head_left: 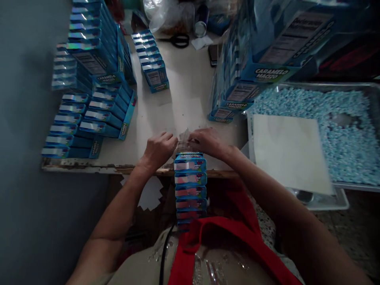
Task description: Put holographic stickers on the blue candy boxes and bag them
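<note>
Left hand (pixel 158 148) is curling its fingers around one side of a small crinkly clear wrapper (pixel 184 136), thumb and fingertips closing on the film, right at the near edge of the white table (pixel 184 99). Just past it, the right hand (pixel 208 141) is pinching the wrapper's other side, knuckles up, so both hands are meeting over the same scrap of plastic. What sits inside the film is too small and blurred to tell.

Directly below the hands, a stack of blue candy boxes (pixel 190 186) is standing against the person's body, top box just under the wrapper and touching the table edge. The stack's long axis is running away from the table edge down toward the red apron (pixel 225 233), and each box is lying crosswise, its long side going left to right with the windowed face turned up to the camera.

Judging from this, the work is going best with both grips kept close together on the film, the wrapper held square over the top box, and the stack braced steady by the body so it isn't leaning.

Farther right, a metal tray (pixel 371 89) of pale blue candies (pixel 344 134) is waiting, a white sheet (pixel 291 152) lying across part of it.
</note>
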Motion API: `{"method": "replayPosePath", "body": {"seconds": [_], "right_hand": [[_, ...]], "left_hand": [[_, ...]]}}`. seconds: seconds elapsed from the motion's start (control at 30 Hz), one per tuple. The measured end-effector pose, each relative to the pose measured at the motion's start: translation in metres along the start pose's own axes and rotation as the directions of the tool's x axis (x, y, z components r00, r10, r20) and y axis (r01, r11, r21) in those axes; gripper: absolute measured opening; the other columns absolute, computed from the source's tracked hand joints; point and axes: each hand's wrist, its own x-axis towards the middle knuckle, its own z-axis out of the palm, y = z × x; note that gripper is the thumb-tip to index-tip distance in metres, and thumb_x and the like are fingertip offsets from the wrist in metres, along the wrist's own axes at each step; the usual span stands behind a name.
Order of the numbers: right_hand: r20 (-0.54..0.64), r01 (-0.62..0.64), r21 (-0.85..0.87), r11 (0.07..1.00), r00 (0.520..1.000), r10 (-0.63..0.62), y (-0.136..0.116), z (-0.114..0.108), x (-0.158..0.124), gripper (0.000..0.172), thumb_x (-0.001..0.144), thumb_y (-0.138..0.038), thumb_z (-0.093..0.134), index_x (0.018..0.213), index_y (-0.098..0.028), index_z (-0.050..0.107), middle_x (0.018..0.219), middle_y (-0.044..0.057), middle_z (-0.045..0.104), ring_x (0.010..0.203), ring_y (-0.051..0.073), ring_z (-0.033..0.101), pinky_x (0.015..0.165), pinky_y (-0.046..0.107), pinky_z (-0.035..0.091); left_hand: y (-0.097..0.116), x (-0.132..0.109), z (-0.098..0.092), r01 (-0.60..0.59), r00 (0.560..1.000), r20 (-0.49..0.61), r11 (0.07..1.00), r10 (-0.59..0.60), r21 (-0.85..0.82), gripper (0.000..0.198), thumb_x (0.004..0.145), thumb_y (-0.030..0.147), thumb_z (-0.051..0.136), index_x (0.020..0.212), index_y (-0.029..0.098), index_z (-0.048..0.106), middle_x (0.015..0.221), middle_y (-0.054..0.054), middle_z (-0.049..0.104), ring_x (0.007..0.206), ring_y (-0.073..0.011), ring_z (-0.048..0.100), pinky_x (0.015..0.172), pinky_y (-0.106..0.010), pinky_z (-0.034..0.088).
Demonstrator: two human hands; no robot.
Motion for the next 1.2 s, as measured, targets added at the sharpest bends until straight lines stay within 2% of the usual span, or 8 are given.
{"method": "replayPosePath", "body": {"seconds": [0.17,0.3,0.5,0.73,0.83,0.93,1.07,1.2], "right_hand": [[0.05,-0.034,-0.104,0.994,0.998,0.04,0.007,-0.009,-0.019,0.026,0.102,-0.031,0.057,0.091,-0.02,0.078,0.097,0.008,0.078,0.08,0.019,0.065,0.064,0.031,0.031],[0.116,-0.06,-0.152,0.987,0.99,0.078,0.005,-0.022,-0.022,0.029,0.106,-0.031,0.054,0.101,-0.02,0.08,0.108,0.01,0.075,0.091,0.021,0.066,0.064,0.032,0.033],[-0.145,0.0,-0.194,0.981,0.989,-0.029,0.026,-0.042,-0.063,0.037,0.11,-0.043,0.045,0.108,-0.02,0.073,0.106,0.009,0.074,0.095,0.02,0.062,0.078,0.032,0.037],[0.027,0.113,-0.241,0.964,0.994,-0.11,0.063,-0.006,-0.12,0.049,0.101,-0.06,0.056,0.08,-0.019,0.071,0.082,0.007,0.071,0.081,0.02,0.055,0.08,0.034,0.033],[0.021,0.028,-0.245,0.969,0.999,-0.024,0.056,-0.005,-0.124,0.051,0.105,-0.058,0.051,0.076,-0.021,0.071,0.075,0.004,0.069,0.07,0.017,0.053,0.075,0.034,0.032],[0.085,0.012,-0.277,0.961,0.996,0.012,0.056,-0.03,-0.124,0.047,0.105,-0.054,0.054,0.075,-0.022,0.073,0.072,0.003,0.07,0.064,0.016,0.052,0.072,0.035,0.031],[0.2,0.049,-0.328,0.943,0.98,0.019,0.091,-0.066,-0.118,0.043,0.099,-0.05,0.065,0.067,-0.023,0.071,0.072,0.005,0.072,0.063,0.016,0.054,0.074,0.035,0.031],[0.132,0.059,-0.353,0.934,0.991,-0.013,0.117,-0.063,-0.106,0.049,0.102,-0.052,0.057,0.064,-0.022,0.067,0.075,0.007,0.072,0.068,0.018,0.054,0.079,0.037,0.033]], "left_hand": [[0.012,-0.019,0.008,-0.001,0.992,-0.128,1.0,0.004,0.017,0.022,0.101,0.021,0.053,0.091,0.02,0.074,0.078,-0.006,0.068,0.075,-0.0203,0.057,0.065,-0.035,0.032],[0.016,-0.023,0.015,0.043,0.991,-0.124,0.996,-0.053,-0.079,0.019,0.1,0.022,0.055,0.098,0.021,0.073,0.086,-0.008,0.07,0.081,-0.0225,0.059,0.068,-0.035,0.036],[0.014,-0.016,0.024,0.013,0.981,-0.194,0.998,-0.024,-0.054,0.02,0.099,0.026,0.058,0.082,0.023,0.069,0.075,-0.006,0.064,0.077,-0.022,0.057,0.064,-0.034,0.032],[0.012,-0.009,0.028,0.009,0.967,-0.25,0.993,-0.039,-0.119,0.024,0.098,0.022,0.058,0.075,0.022,0.065,0.072,-0.004,0.062,0.075,-0.0193,0.056,0.061,-0.032,0.029],[0.012,-0.008,0.025,-0.034,0.961,-0.276,0.995,0.009,-0.088,0.017,0.099,0.024,0.059,0.084,0.022,0.067,0.076,-0.003,0.064,0.079,-0.0192,0.058,0.063,-0.03,0.033],[0.012,-0.007,0.025,-0.059,0.949,-0.313,0.995,0.031,-0.08,0.016,0.099,0.025,0.06,0.084,0.021,0.066,0.075,-0.002,0.064,0.078,-0.0192,0.058,0.062,-0.03,0.034],[0.012,-0.005,0.027,-0.03,0.948,-0.319,0.998,0.011,-0.056,0.021,0.099,0.021,0.06,0.079,0.021,0.065,0.074,-0.002,0.065,0.077,-0.0184,0.059,0.062,-0.029,0.033],[0.013,-0.007,0.03,0.022,0.956,-0.291,0.996,-0.047,-0.086,0.026,0.099,0.021,0.058,0.074,0.021,0.065,0.071,-0.003,0.064,0.075,-0.0185,0.059,0.062,-0.03,0.032]]}}
